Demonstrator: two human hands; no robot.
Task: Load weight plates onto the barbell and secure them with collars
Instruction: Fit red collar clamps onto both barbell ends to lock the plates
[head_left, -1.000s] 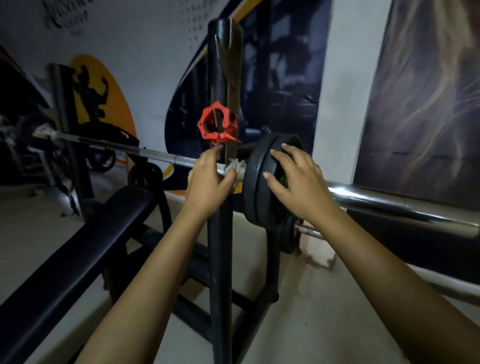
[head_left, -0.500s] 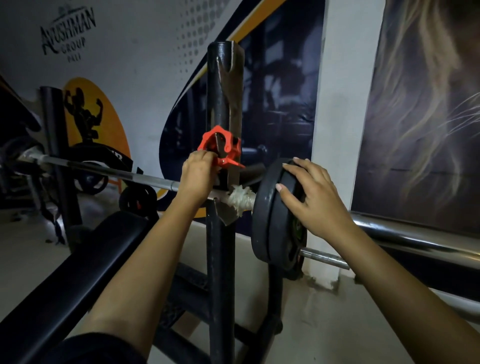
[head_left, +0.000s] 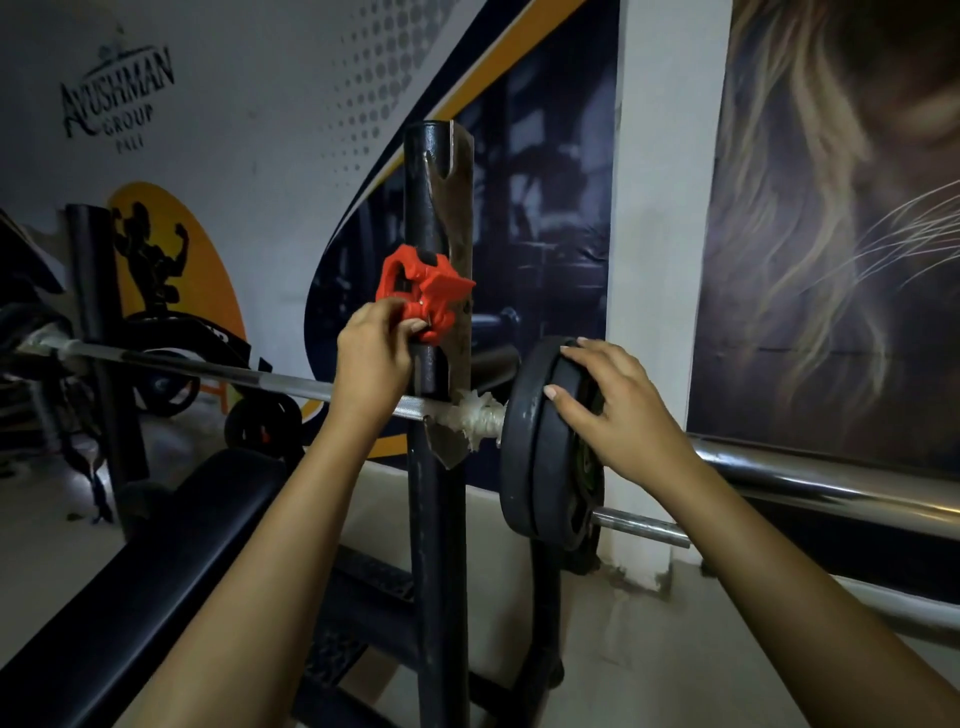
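The only readable text is a dark logo printed on the white wall mural (head_left: 249, 104) at the upper left. It reads "AYUSHMAN" in large arched capitals, with "GROUP" in smaller capitals beneath it, and a third, still smaller line that appears to say "PALI". A small emblem above the lettering is too faint to make out.
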